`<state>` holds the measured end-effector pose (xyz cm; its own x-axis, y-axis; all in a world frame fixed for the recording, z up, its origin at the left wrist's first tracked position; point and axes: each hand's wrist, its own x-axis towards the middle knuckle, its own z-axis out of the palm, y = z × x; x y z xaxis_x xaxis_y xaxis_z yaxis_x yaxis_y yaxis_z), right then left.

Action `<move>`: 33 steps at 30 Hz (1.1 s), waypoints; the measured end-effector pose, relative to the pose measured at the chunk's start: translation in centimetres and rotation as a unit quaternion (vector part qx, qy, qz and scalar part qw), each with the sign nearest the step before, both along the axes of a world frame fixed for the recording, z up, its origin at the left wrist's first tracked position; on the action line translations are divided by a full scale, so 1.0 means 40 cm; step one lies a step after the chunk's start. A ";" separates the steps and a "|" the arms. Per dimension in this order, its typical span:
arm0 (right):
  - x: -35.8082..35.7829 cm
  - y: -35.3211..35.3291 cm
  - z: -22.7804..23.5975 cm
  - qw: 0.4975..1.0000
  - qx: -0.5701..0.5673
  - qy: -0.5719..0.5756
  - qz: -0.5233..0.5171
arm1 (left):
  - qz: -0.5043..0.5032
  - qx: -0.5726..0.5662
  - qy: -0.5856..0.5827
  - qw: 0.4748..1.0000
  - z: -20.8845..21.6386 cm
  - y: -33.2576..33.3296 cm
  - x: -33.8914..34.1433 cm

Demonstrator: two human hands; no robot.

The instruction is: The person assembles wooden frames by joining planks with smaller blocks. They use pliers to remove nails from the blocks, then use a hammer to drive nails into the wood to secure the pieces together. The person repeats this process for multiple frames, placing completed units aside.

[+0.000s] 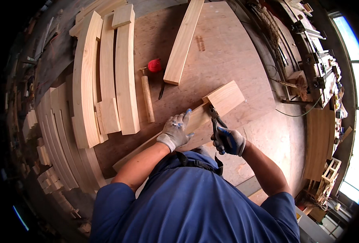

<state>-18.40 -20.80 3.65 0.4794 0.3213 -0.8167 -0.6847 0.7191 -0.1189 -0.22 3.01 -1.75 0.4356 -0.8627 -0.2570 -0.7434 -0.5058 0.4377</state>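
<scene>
A long pale wooden beam (199, 116) lies slantwise in front of me, with a short wooden block (227, 98) at its far right end. My left hand (177, 128), in a grey-white glove with blue fingertips, rests on the beam, fingers and thumb spread apart. In my right hand (230, 141), gloved in blue and grey, is a pair of pliers (214, 116), its handles gripped in closed fingers. The pliers' jaws touch the place where block and beam meet; whatever is between them is too small to make out.
Beyond the beam, a hammer (148, 97) lies beside a red ball-like thing (154, 65) on the wooden worktop (244, 52). Another beam (184, 42) points away from me. Several beams (124, 81) lie at the left. Clamps and tools line a rack (309, 52) at the right.
</scene>
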 end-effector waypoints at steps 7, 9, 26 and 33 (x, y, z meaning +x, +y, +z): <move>0.001 -0.023 -0.003 0.999 0.002 -0.023 0.037 | 0.001 -0.004 0.004 1.000 0.005 -0.002 0.002; -0.004 -0.024 -0.012 0.999 -0.002 -0.024 0.039 | -0.001 0.000 0.003 1.000 0.003 -0.001 0.003; -0.004 -0.199 0.210 0.901 -0.167 -0.004 0.400 | 0.002 0.010 0.006 1.000 0.009 0.002 -0.007; -0.214 -0.146 0.061 0.943 -0.233 0.000 0.237 | 0.011 0.032 0.036 0.999 0.030 -0.010 0.000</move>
